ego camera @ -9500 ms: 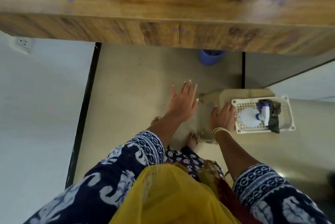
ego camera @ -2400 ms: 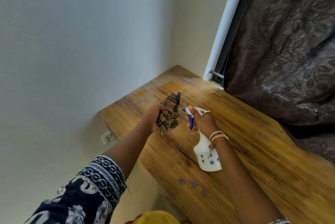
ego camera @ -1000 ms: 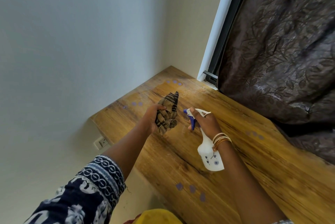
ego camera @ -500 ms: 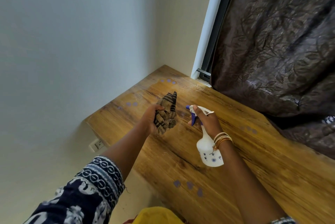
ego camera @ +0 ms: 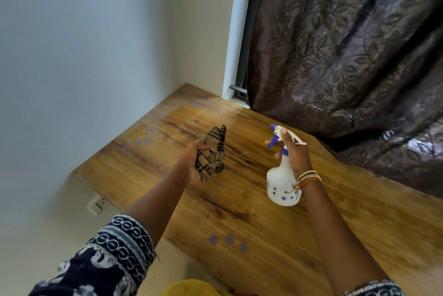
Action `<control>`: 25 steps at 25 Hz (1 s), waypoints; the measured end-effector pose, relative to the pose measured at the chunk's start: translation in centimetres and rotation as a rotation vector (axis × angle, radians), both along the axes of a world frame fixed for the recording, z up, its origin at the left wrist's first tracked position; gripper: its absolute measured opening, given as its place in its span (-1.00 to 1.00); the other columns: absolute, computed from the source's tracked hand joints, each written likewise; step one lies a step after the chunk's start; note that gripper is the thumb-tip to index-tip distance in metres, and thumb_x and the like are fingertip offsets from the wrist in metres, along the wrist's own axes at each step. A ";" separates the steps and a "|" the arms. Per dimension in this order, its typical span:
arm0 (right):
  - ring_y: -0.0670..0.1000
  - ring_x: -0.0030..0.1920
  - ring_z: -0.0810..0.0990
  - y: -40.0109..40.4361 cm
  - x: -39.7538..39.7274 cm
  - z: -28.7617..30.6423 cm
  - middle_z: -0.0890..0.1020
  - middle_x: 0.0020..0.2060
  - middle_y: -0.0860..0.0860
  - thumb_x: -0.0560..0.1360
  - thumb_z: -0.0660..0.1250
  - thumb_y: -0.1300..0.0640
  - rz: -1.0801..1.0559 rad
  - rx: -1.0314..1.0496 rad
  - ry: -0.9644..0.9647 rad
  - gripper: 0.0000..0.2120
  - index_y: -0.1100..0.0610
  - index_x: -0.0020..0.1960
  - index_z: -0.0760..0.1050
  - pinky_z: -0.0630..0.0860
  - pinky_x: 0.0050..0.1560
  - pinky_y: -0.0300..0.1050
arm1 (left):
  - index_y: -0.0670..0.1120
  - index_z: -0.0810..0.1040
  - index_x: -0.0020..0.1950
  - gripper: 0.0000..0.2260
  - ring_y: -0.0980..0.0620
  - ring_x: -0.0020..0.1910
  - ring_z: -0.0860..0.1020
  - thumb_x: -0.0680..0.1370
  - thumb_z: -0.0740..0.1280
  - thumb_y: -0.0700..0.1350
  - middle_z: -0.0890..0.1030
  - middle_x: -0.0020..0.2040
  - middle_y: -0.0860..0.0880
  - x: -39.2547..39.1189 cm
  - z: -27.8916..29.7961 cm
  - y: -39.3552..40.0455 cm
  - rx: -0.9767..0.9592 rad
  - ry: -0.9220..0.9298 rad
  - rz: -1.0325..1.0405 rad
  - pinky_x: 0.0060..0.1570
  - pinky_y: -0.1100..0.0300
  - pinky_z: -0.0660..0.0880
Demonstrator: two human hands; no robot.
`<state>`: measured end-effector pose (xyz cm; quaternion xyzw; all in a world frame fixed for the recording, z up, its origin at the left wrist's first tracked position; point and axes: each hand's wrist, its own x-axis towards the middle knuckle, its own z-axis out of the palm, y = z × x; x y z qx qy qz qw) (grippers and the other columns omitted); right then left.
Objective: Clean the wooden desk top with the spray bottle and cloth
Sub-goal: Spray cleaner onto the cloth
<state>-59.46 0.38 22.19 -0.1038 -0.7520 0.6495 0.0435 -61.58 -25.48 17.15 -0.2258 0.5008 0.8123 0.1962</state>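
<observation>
head view: both hands above wooden desk top (ego camera: 275, 224)
left hand (ego camera: 191, 161): clenches bunched striped cloth (ego camera: 212, 153), 10 o'clock of centre
right hand (ego camera: 293, 154): grasps spray bottle (ego camera: 282, 183) neck, finger on trigger, 3 o'clock of cloth
curtain (ego camera: 347, 44): 1 o'clock

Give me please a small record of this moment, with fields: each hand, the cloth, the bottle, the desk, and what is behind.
left hand: grips the cloth, held above the desk
right hand: grips the bottle by its neck, finger at the blue trigger
cloth: striped brown, bunched up
bottle: white with blue nozzle, pointed toward the far corner
desk: wooden, with small purple spots
behind: dark curtain at right, wall at left
</observation>
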 end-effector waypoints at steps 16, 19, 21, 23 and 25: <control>0.00 0.02 0.67 3.4 1.6 -0.1 0.73 -0.08 0.00 0.26 0.51 -0.11 -0.141 -0.203 0.080 -0.69 0.03 -0.08 0.69 0.55 0.19 0.02 | -0.27 0.51 0.28 -0.62 -0.23 -0.06 0.62 0.50 0.23 -0.17 0.64 0.04 -0.27 -0.2 -0.4 3.5 0.029 -0.094 -0.049 0.09 -0.10 0.55; 0.08 0.07 0.67 3.5 1.6 0.7 0.72 -0.03 0.09 0.27 0.53 -0.09 -0.155 -0.291 0.130 -0.65 0.09 -0.04 0.68 0.56 0.20 0.06 | -0.27 0.51 0.28 -0.63 -0.22 -0.08 0.62 0.50 0.24 -0.17 0.65 0.00 -0.26 -0.1 -0.4 3.5 0.025 -0.081 -0.049 0.13 -0.11 0.53; 0.08 0.05 0.68 3.4 1.6 1.5 0.72 -0.05 0.09 0.39 0.46 -0.08 -0.172 -0.272 0.151 -0.70 0.12 -0.01 0.66 0.59 0.16 0.02 | -0.27 0.53 0.24 -0.66 -0.21 -0.12 0.63 0.51 0.24 -0.17 0.67 -0.06 -0.25 0.3 0.0 3.7 0.030 -0.070 -0.057 0.05 -0.07 0.56; 0.06 -0.02 0.70 3.5 1.4 2.4 0.73 -0.10 0.09 0.51 0.37 -0.06 -0.208 -0.230 0.189 -0.73 0.15 -0.02 0.64 0.62 0.08 -0.06 | -0.26 0.55 0.20 -0.70 -0.19 -0.18 0.65 0.52 0.24 -0.17 0.68 -0.12 -0.23 0.5 0.4 3.6 0.039 -0.058 -0.059 -0.10 -0.01 0.58; 0.08 -0.08 0.71 3.4 1.0 3.5 0.73 -0.15 0.09 0.57 0.30 -0.07 -0.223 -0.204 0.227 -0.70 0.16 -0.07 0.64 0.61 0.07 -0.05 | -0.26 0.55 0.21 -0.68 -0.18 -0.20 0.65 0.51 0.25 -0.16 0.68 -0.12 -0.22 0.5 1.1 3.3 0.015 -0.043 -0.060 -0.14 0.02 0.58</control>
